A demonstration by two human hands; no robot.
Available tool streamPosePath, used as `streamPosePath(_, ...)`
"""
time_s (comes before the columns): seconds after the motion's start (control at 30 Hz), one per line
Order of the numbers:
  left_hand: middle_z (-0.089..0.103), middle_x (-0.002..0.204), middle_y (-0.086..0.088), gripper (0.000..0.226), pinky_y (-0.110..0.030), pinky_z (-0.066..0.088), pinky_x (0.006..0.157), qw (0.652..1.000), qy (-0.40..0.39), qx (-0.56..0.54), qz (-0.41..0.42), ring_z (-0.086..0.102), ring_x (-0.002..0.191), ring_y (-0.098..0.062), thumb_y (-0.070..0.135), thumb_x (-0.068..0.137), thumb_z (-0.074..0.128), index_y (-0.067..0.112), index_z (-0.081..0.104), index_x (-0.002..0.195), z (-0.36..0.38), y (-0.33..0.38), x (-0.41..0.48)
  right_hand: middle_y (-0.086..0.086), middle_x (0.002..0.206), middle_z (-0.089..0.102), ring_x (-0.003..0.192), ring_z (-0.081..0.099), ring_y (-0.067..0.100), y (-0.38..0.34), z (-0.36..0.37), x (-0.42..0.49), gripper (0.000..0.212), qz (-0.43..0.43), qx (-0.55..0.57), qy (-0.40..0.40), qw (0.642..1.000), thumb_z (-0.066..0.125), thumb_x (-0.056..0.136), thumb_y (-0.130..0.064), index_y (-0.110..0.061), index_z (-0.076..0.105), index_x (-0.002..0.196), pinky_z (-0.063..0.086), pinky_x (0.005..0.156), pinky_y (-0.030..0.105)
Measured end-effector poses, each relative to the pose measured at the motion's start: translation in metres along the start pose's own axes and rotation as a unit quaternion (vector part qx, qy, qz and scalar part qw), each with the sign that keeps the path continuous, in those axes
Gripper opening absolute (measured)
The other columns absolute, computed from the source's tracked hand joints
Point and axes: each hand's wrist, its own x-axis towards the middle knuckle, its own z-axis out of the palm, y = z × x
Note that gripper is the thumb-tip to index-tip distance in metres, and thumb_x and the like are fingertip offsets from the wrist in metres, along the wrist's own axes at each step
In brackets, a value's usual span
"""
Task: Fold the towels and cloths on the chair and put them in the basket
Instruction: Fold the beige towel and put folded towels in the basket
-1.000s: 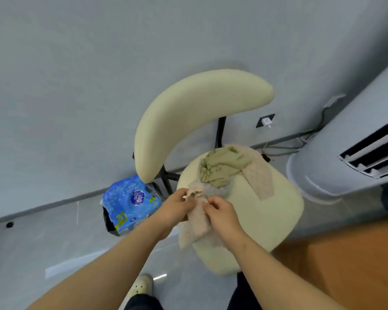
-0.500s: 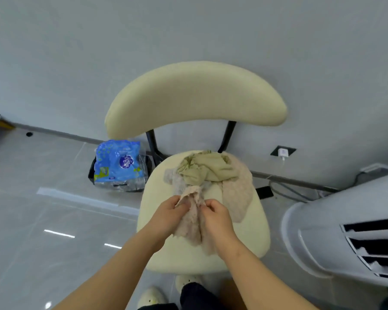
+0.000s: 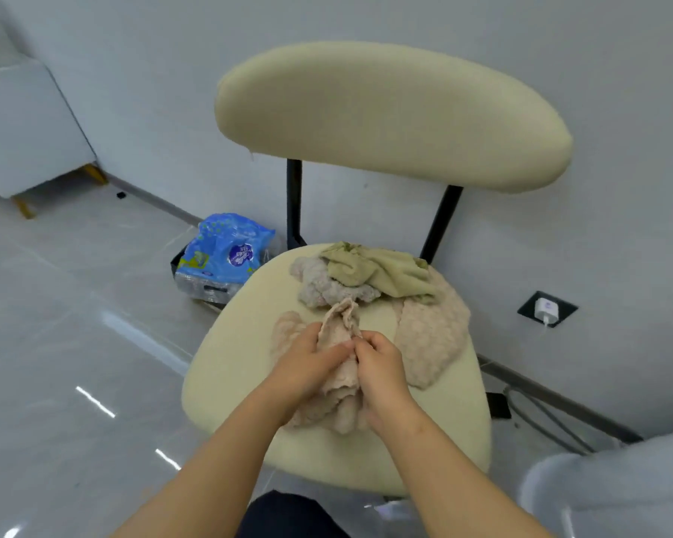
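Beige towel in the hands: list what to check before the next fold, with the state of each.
1. Grip: ok. The left hand and right hand both pinch the beige towel.
2. Towel laid out flat: not ok. It is bunched between the hands.
3. Bare room on the chair seat: ok, to the left of the hands.
4. Free of the pile: cannot tell. Its far end reaches the fluffy cloth under the green cloth.
5. Basket in sight: cannot tell. No basket shows plainly.
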Motion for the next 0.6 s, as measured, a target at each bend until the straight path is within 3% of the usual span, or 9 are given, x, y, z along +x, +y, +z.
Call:
streamPosePath(0.1, 0.069, 0.106, -0.005, 0.04, -0.04, 0.053, 0.088, 0.999, -0.015, -0.034, -0.006, 0.067, 0.098, -0.02, 0.033, 0.073, 0.071, 0.022, 0.057, 0.109, 0.009, -0.004, -0.022, 0.027, 0.1, 0.066, 0.089, 0.064, 0.037, 0.0, -0.02, -0.011, 0.014, -0.036, -0.011, -0.06, 0.998, 0.052, 0.092, -0.011, -0.006, 0.064, 0.087, 0.05, 0.088, 0.052)
streamPosePath(0.2, 0.069, 0.103, -0.01, 0.019, -0.045, 0.05, 0.09, 0.999, 0.021, -0.041, 0.01, 0.066, 0.094, -0.024, 0.016, 0.085, 0.064, 0.017, 0.061, 0.104, 0.019, 0.003, -0.036, 0.025, 0.094, 0.066, 0.08, 0.058, 0.026, -0.008, -0.046, -0.025, 0.015, -0.072, -0.029, -0.11, 0.991, 0.053, 0.092, -0.013, -0.008, 0.066, 0.086, 0.05, 0.084, 0.048)
streamPosePath(0.37, 0.068, 0.086, -0.005, 0.016, -0.028, 0.052, 0.063, 0.995, 0.041, -0.084, 0.033, 0.064, 0.071, -0.017, 0.005, 0.09, 0.054, 0.016, 0.064, 0.096, 0.026, 0.023, -0.041, 0.013, 0.081, 0.06, 0.077, 0.055, 0.021, -0.032, -0.082, -0.037, 0.019, -0.092, 0.022, -0.137, 0.986, 0.052, 0.093, -0.01, -0.011, 0.062, 0.077, 0.046, 0.071, 0.034)
streamPosePath(0.47, 0.064, 0.091, -0.012, 0.016, -0.032, 0.048, 0.072, 0.991, 0.011, -0.133, 0.01, 0.06, 0.08, -0.022, 0.004, 0.086, 0.052, 0.012, 0.064, 0.094, 0.023, 0.033, -0.038, 0.008, 0.075, 0.063, 0.069, 0.061, 0.021, -0.045, -0.093, -0.039, 0.016, -0.055, 0.045, -0.155, 0.985, 0.053, 0.091, -0.011, -0.011, 0.063, 0.078, 0.049, 0.063, 0.029)
streamPosePath(0.53, 0.063, 0.092, -0.017, 0.021, -0.034, 0.048, 0.08, 0.98, -0.043, -0.196, -0.019, 0.06, 0.085, -0.026, 0.007, 0.078, 0.056, 0.005, 0.065, 0.096, 0.017, 0.042, -0.039, 0.011, 0.078, 0.067, 0.07, 0.065, 0.024, -0.052, -0.099, -0.036, 0.019, 0.013, 0.098, -0.208, 0.973, 0.054, 0.091, -0.018, -0.01, 0.068, 0.081, 0.053, 0.067, 0.033)
streamPosePath(0.57, 0.065, 0.083, -0.017, 0.021, -0.031, 0.051, 0.077, 0.974, -0.064, -0.215, -0.025, 0.064, 0.077, -0.024, 0.01, 0.075, 0.055, 0.002, 0.067, 0.089, 0.015, 0.046, -0.04, 0.013, 0.082, 0.07, 0.072, 0.067, 0.026, -0.057, -0.101, -0.034, 0.025, 0.054, 0.135, -0.246, 0.958, 0.054, 0.09, -0.023, -0.008, 0.072, 0.082, 0.055, 0.07, 0.036)
streamPosePath(0.6, 0.065, 0.068, -0.013, 0.021, -0.025, 0.054, 0.064, 0.975, -0.066, -0.212, -0.023, 0.065, 0.063, -0.019, 0.012, 0.076, 0.051, 0.001, 0.069, 0.074, 0.014, 0.05, -0.039, 0.015, 0.086, 0.071, 0.075, 0.069, 0.027, -0.06, -0.103, -0.033, 0.029, 0.08, 0.165, -0.279, 0.943, 0.054, 0.088, -0.026, -0.007, 0.075, 0.083, 0.056, 0.071, 0.038)
